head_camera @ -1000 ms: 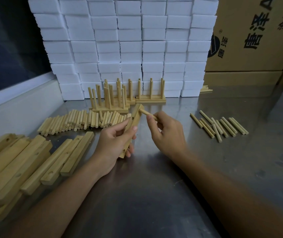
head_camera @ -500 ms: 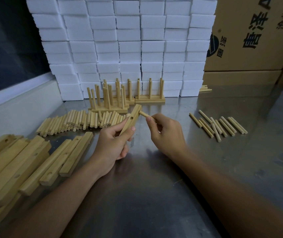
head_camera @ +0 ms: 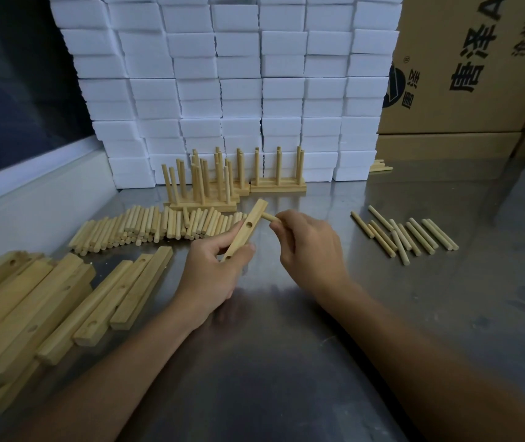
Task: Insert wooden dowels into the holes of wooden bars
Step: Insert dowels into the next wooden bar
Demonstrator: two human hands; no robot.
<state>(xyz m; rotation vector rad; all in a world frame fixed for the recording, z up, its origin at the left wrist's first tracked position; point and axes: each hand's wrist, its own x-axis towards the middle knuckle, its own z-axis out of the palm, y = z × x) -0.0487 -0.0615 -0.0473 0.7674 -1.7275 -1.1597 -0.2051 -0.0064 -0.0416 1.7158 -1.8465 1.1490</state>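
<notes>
Big black characters "唐泽" on the cardboard box, its top and right side cut off; smaller print beside them is too blurred to read. Left hand grips a tilted wooden bar above the steel table; right hand pinches a dowel at the bar's upper end, its tip hidden. White foam blocks wall the back.

I count one wooden bar held up, with one dowel at its far end. On the right lie about twelve loose dowels. The left dowel pile and the bar stack I cannot count exactly. Far behind stand several finished bars, three pegs each.
</notes>
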